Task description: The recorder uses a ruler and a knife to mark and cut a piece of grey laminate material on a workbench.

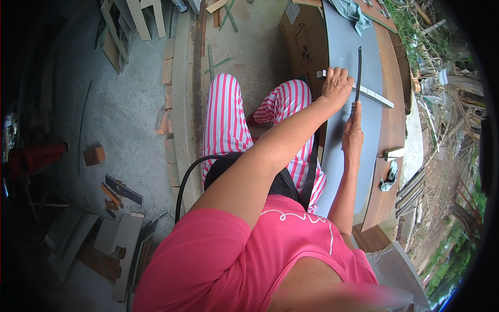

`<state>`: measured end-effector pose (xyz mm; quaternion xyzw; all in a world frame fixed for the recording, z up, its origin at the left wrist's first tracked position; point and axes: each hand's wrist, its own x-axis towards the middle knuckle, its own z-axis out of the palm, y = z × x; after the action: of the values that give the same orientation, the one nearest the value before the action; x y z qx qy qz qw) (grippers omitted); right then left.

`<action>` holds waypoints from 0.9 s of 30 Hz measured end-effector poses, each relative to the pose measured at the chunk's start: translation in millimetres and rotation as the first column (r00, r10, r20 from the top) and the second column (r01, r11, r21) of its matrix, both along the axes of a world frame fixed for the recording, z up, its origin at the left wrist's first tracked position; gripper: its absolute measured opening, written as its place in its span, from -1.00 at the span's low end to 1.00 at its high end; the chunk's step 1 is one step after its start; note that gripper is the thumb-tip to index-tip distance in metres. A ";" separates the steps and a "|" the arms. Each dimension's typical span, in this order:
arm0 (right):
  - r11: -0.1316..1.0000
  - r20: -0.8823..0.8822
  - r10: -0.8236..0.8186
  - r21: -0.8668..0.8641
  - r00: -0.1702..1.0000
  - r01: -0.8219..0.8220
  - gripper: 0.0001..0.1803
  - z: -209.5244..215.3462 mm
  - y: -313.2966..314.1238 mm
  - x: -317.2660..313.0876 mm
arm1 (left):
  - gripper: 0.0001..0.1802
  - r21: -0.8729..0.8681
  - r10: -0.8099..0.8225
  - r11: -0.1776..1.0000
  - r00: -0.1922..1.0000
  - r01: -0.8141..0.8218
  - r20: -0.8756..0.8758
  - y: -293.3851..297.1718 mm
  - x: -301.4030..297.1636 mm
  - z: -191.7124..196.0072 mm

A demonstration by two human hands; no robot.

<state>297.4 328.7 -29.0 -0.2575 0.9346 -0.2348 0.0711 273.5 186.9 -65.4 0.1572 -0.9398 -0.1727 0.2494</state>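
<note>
My left hand [338, 86] is closed over a narrow white strip [378, 97], pressing it onto a smooth grey sheet [340, 171]. The strip lies crosswise, its short end poking out left of my fingers. Gripped in my right hand [353, 130] is a long, thin, dark-bladed tool [359, 65] with a small hole at its tip. Its blade points away from me and crosses the strip just right of my left hand. Whether it is a saw or a knife, and whether its edge touches the strip, I cannot tell.
Under the sheet are a brown board [387, 130] and a cardboard box [306, 47]. A grey-green cloth [351, 15] lies at the far end, and another crumpled cloth [389, 176] at the right. A concrete ledge [185, 104] runs along my left, with scrap boards [119, 239] beyond.
</note>
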 end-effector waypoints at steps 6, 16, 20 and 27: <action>0.997 -0.025 0.057 -0.055 0.998 -0.058 -0.40 -3.0 -2.3 -8.0 | -0.84 0.015 0.035 0.999 0.999 -0.034 -0.008 -1.0 1.4 1.2; 0.999 0.067 0.001 0.040 0.998 -0.003 -0.36 12.5 26.3 42.1 | -0.85 0.003 0.030 1.000 0.999 -0.030 -0.011 -4.2 -0.9 -5.2; 1.000 0.007 0.018 -0.004 1.000 -0.017 -0.37 1.2 15.9 27.9 | -0.86 0.007 0.070 0.998 0.997 -0.070 -0.018 -11.4 -4.8 -4.4; 0.997 -0.029 0.061 -0.048 0.998 -0.062 -0.37 1.9 18.3 23.3 | -0.84 -0.005 0.026 1.000 0.999 -0.026 -0.030 -13.7 -0.1 -4.7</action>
<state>320.7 347.0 -27.1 -0.2912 0.9211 -0.2517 0.0590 273.4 173.2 -70.1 0.1663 -0.9342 -0.1693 0.2662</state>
